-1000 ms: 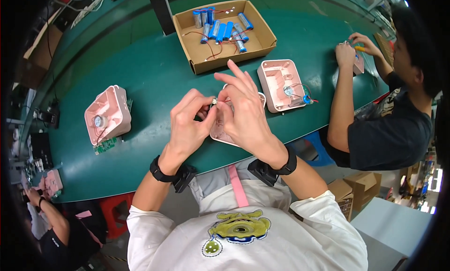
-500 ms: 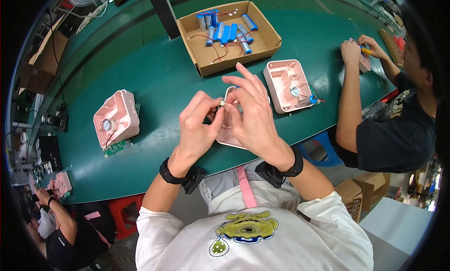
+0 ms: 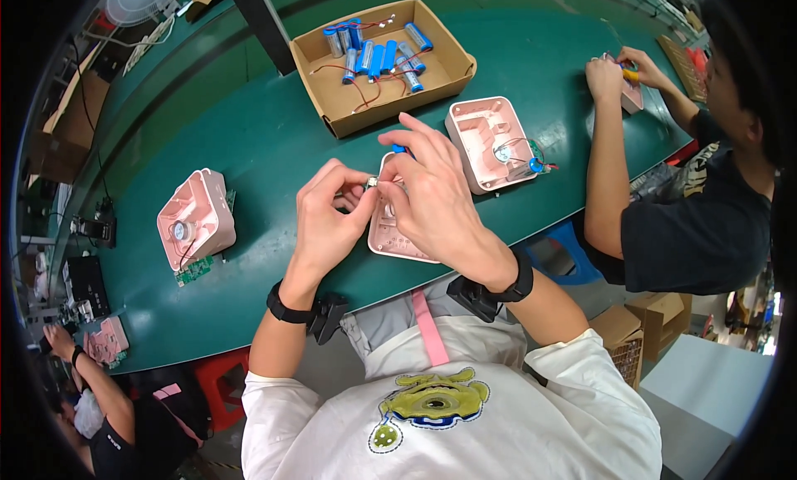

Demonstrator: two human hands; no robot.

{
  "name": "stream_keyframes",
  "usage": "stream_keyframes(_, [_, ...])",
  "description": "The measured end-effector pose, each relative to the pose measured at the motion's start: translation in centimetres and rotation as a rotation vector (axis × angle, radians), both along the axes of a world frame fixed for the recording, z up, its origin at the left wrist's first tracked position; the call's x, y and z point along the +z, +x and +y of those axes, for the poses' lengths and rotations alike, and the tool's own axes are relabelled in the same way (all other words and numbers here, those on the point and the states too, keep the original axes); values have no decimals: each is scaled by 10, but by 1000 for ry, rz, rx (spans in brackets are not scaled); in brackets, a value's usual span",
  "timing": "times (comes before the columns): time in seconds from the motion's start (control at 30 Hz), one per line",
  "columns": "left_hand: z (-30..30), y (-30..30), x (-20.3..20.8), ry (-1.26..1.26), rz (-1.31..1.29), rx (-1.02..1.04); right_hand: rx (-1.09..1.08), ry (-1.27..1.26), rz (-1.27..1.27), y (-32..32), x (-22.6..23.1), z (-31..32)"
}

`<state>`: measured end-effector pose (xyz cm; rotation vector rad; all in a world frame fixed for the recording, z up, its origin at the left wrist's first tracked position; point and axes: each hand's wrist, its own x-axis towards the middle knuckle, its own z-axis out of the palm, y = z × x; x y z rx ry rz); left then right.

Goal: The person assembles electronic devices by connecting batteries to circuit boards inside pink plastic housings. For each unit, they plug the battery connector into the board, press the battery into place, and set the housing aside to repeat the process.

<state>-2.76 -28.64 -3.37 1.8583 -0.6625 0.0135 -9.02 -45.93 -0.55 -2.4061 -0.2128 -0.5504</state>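
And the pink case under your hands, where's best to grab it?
Probably grip the pink case at its near left corner, coming from the left: the rim lies bare there, while the right hand covers much of the right side.

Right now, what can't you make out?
All in the head view:
- Middle pink housing: interior partly hidden by the right hand.
- Small white part at the left hand: too small to identify, partly covered by fingers.
- Fan: top cut off by the picture's upper edge.
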Motion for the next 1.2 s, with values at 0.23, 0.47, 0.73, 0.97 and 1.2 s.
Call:
stream_keyframes(0.23, [7, 7, 0, -133, 312, -8, -22, -48, -61, -46, 33, -1])
stream_keyframes(0.47, [2, -12, 43, 179, 545, 1, -123, -176, 173, -97, -3, 15])
stream_keyframes(0.73, [12, -36, 25, 336, 149, -79, -227, -161, 111, -100, -12, 8])
stream_keyframes(0.97, [-11, -57, 12, 99, 289, -126, -314, -154, 69, -104, -15, -15])
stream_keyframes(1.2, [-31, -54, 3, 67, 317, -198, -186, -69, 42, -112, -9, -45])
